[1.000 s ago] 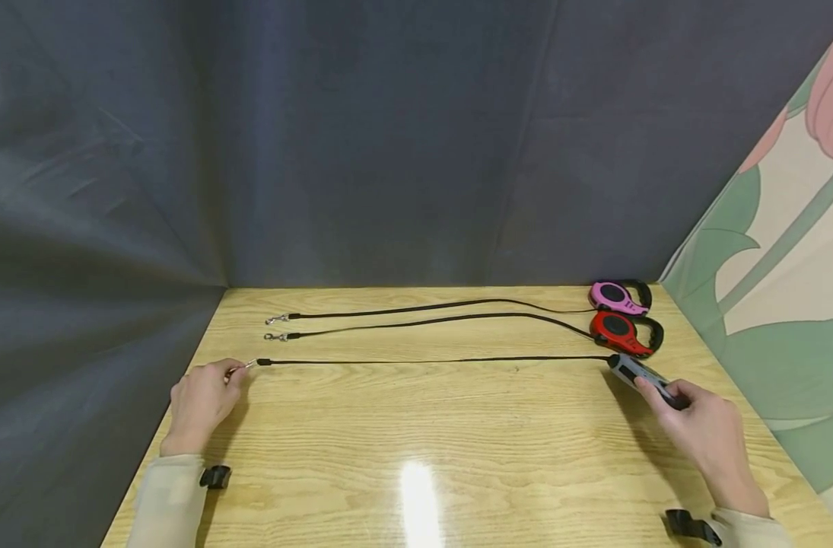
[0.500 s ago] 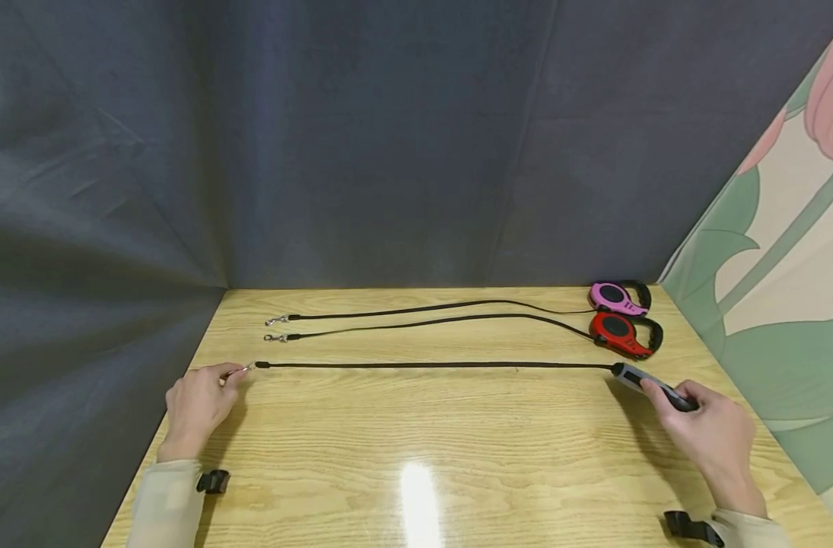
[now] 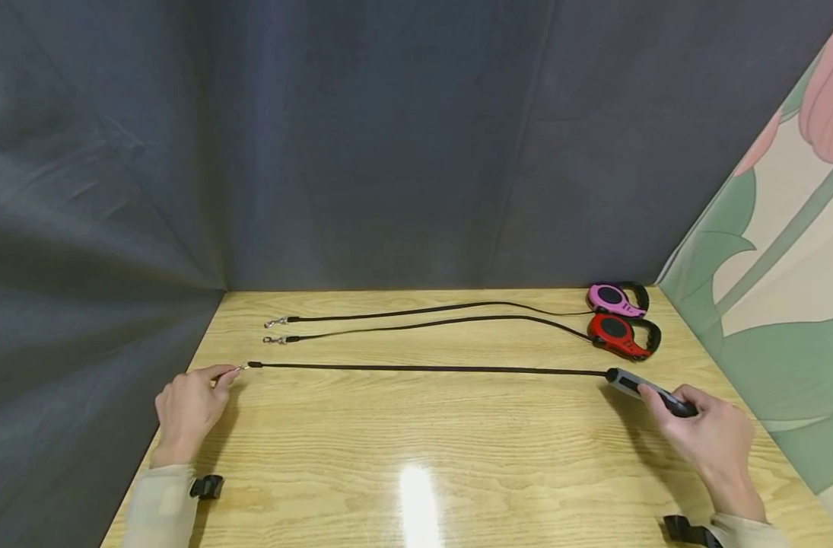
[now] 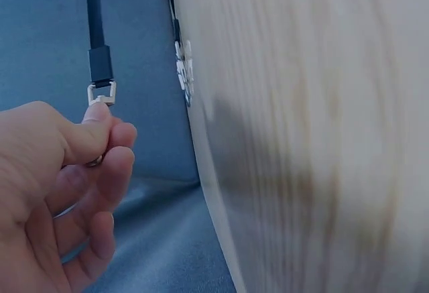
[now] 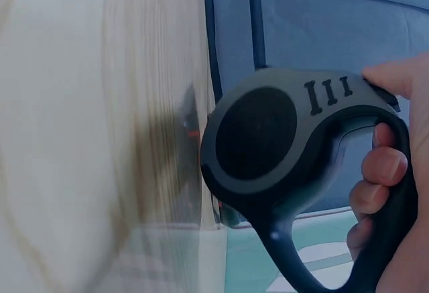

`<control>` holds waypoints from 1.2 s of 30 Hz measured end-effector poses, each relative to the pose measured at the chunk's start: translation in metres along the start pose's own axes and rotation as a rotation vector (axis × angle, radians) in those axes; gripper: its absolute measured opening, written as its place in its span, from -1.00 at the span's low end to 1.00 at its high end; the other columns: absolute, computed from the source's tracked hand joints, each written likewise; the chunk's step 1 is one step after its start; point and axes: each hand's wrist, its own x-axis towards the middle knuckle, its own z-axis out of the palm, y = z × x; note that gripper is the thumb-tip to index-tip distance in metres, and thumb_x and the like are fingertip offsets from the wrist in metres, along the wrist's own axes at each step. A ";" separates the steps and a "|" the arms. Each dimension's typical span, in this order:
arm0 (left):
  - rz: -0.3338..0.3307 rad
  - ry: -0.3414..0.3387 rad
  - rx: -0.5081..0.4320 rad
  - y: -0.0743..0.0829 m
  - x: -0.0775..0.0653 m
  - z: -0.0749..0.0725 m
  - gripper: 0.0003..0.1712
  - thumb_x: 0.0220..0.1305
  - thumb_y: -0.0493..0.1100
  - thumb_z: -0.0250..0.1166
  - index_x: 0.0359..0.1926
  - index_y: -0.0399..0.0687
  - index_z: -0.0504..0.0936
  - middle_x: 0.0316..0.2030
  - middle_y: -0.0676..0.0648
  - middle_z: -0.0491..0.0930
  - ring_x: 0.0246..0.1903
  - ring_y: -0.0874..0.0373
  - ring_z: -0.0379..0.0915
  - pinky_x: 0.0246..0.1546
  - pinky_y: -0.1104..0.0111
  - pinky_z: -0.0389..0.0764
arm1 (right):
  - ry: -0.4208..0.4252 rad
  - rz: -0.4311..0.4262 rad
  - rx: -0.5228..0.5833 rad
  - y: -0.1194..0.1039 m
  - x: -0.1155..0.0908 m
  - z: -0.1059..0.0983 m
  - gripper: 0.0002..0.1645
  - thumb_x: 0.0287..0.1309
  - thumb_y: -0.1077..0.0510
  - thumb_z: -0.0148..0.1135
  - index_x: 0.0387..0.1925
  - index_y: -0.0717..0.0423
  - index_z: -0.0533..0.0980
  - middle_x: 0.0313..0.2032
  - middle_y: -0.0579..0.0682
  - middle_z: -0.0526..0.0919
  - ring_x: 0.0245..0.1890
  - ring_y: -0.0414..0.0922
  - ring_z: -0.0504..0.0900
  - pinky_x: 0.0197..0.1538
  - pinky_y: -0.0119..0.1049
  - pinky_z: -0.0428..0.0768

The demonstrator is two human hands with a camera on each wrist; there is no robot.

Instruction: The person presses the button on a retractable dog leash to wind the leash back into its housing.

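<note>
My left hand [image 3: 189, 407] pinches the metal snap hook [image 4: 102, 94] at the end of a black leash strap [image 3: 416, 369]. Thumb and forefinger cover most of the hook. On the right, my right hand [image 3: 710, 434] grips the looped handle of a grey retractable leash [image 5: 305, 92], fingers wrapped through the loop and thumb by the button on top. The strap runs straight and taut between the two hands, above the table. Farther back lie a red retractable leash [image 3: 615, 336] and a pink one [image 3: 615, 299], their straps drawn out leftward.
The wooden table [image 3: 416, 426] reaches to a dark grey curtain [image 3: 389, 152] at the back and left. A flower-patterned cloth [image 3: 786, 327] hangs along the right. Two snap hooks lie at the back left, one of them the red leash's hook [image 3: 275, 339].
The strap was thinner in view and slightly uneven; now it is straight and nearer the front. My left hand has shifted a little left, and the grey leash's strap end has dipped slightly.
</note>
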 end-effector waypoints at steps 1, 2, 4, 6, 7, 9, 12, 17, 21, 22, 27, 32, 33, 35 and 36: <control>0.005 0.005 -0.002 0.000 0.000 0.001 -0.71 0.45 -0.05 0.42 0.03 -0.10 0.85 -0.85 0.03 0.34 -0.78 0.11 0.01 -0.72 0.26 0.05 | -0.001 0.004 0.015 0.000 0.000 0.001 -0.45 0.07 -0.11 0.53 -0.80 -0.13 0.39 -0.85 -0.34 0.24 -0.79 -0.40 0.14 -0.57 -0.32 0.09; 0.009 0.003 -0.003 0.000 0.000 0.001 -0.71 0.45 -0.04 0.42 0.03 -0.10 0.85 -0.85 0.02 0.35 -0.78 0.11 0.00 -0.72 0.26 0.05 | -0.002 0.007 0.033 -0.001 0.000 0.002 -0.44 0.08 -0.09 0.54 -0.80 -0.12 0.38 -0.85 -0.34 0.24 -0.79 -0.39 0.14 -0.58 -0.34 0.09; 0.011 -0.008 -0.006 0.001 0.000 0.003 -0.70 0.46 -0.03 0.42 0.03 -0.09 0.86 -0.83 0.01 0.38 -0.78 0.12 0.01 -0.72 0.27 0.06 | -0.006 0.019 0.063 -0.003 0.001 0.003 -0.44 0.09 -0.08 0.55 -0.78 -0.11 0.38 -0.84 -0.35 0.25 -0.78 -0.39 0.16 -0.58 -0.36 0.10; 0.007 -0.017 -0.002 0.001 0.000 0.004 -0.70 0.46 -0.01 0.41 0.03 -0.08 0.86 -0.81 0.01 0.43 -0.79 0.11 0.03 -0.72 0.26 0.07 | -0.013 0.027 0.081 -0.004 0.002 0.004 -0.42 0.10 -0.07 0.56 -0.78 -0.10 0.37 -0.84 -0.33 0.25 -0.79 -0.36 0.17 -0.59 -0.36 0.11; 0.003 -0.021 -0.002 0.001 0.000 0.005 -0.70 0.46 -0.01 0.41 0.03 -0.08 0.86 -0.81 0.00 0.43 -0.79 0.11 0.03 -0.72 0.26 0.08 | -0.017 0.031 0.086 -0.005 0.002 0.004 -0.42 0.11 -0.07 0.56 -0.77 -0.10 0.37 -0.85 -0.33 0.25 -0.79 -0.35 0.18 -0.59 -0.36 0.11; -0.009 -0.025 0.005 0.001 0.000 0.006 -0.69 0.47 -0.01 0.40 0.04 -0.08 0.85 -0.81 0.00 0.41 -0.79 0.10 0.03 -0.72 0.26 0.08 | -0.028 0.038 0.087 -0.005 0.002 0.004 -0.43 0.13 -0.08 0.56 -0.76 -0.09 0.38 -0.84 -0.32 0.25 -0.78 -0.34 0.19 -0.59 -0.35 0.10; -0.017 -0.019 0.005 0.001 0.000 0.006 -0.69 0.47 -0.01 0.40 0.05 -0.09 0.85 -0.82 0.00 0.39 -0.78 0.10 0.02 -0.72 0.26 0.06 | -0.041 0.035 0.087 -0.004 0.002 0.004 -0.44 0.14 -0.08 0.56 -0.75 -0.07 0.40 -0.83 -0.30 0.26 -0.77 -0.34 0.20 -0.59 -0.35 0.11; -0.033 -0.021 -0.005 0.002 0.000 0.003 -0.69 0.49 -0.02 0.39 0.06 -0.10 0.85 -0.82 -0.01 0.39 -0.77 0.11 0.01 -0.71 0.27 0.06 | -0.039 0.013 0.094 -0.005 0.002 0.005 -0.46 0.11 -0.06 0.59 -0.74 -0.08 0.42 -0.82 -0.30 0.29 -0.77 -0.37 0.21 -0.58 -0.38 0.15; -0.049 -0.046 -0.002 0.001 -0.003 0.000 -0.67 0.50 -0.01 0.37 0.07 -0.10 0.84 -0.84 0.02 0.32 -0.77 0.13 -0.03 -0.72 0.28 0.05 | -0.033 -0.003 0.106 -0.004 0.002 0.005 -0.47 0.10 -0.04 0.59 -0.75 -0.09 0.43 -0.83 -0.32 0.27 -0.77 -0.38 0.17 -0.58 -0.39 0.14; -0.050 -0.051 -0.002 0.001 -0.003 0.000 -0.67 0.50 -0.01 0.37 0.07 -0.10 0.84 -0.85 0.02 0.29 -0.77 0.14 -0.04 -0.72 0.29 0.05 | -0.031 -0.007 0.107 -0.004 0.001 0.005 -0.48 0.10 -0.03 0.59 -0.75 -0.10 0.43 -0.83 -0.32 0.27 -0.77 -0.39 0.17 -0.57 -0.39 0.14; -0.043 -0.040 -0.012 0.000 -0.003 0.000 -0.66 0.52 0.01 0.35 0.07 -0.10 0.84 -0.85 0.03 0.28 -0.76 0.13 -0.03 -0.71 0.27 0.05 | -0.026 -0.014 0.110 -0.006 0.002 0.005 -0.46 0.13 -0.03 0.56 -0.75 -0.09 0.42 -0.84 -0.31 0.24 -0.78 -0.37 0.16 -0.56 -0.39 0.14; -0.039 -0.021 -0.014 0.000 -0.002 0.001 -0.68 0.51 0.00 0.36 0.06 -0.09 0.84 -0.85 0.03 0.28 -0.77 0.13 -0.02 -0.71 0.27 0.05 | -0.043 -0.005 0.106 -0.008 0.003 0.004 -0.50 0.16 -0.05 0.55 -0.72 -0.07 0.46 -0.83 -0.29 0.28 -0.77 -0.34 0.20 -0.56 -0.38 0.15; -0.038 -0.020 -0.014 0.000 -0.002 0.001 -0.68 0.51 0.00 0.36 0.05 -0.09 0.85 -0.85 0.03 0.28 -0.78 0.12 -0.01 -0.72 0.27 0.04 | -0.045 -0.005 0.107 -0.008 0.004 0.004 -0.51 0.16 -0.05 0.55 -0.72 -0.07 0.47 -0.83 -0.29 0.29 -0.77 -0.33 0.21 -0.56 -0.37 0.15; -0.039 -0.020 -0.016 0.000 -0.002 0.001 -0.68 0.51 0.00 0.37 0.05 -0.09 0.85 -0.85 0.03 0.29 -0.78 0.12 -0.01 -0.72 0.27 0.04 | -0.047 -0.006 0.112 -0.009 0.004 0.004 -0.50 0.16 -0.05 0.55 -0.72 -0.07 0.47 -0.83 -0.29 0.29 -0.77 -0.33 0.20 -0.56 -0.37 0.15; -0.040 -0.017 -0.018 0.000 -0.002 0.001 -0.68 0.50 -0.01 0.37 0.05 -0.10 0.84 -0.85 0.03 0.30 -0.78 0.11 0.00 -0.71 0.26 0.04 | -0.047 -0.008 0.116 -0.009 0.005 0.004 -0.50 0.15 -0.05 0.56 -0.72 -0.07 0.46 -0.83 -0.30 0.29 -0.77 -0.34 0.20 -0.56 -0.37 0.15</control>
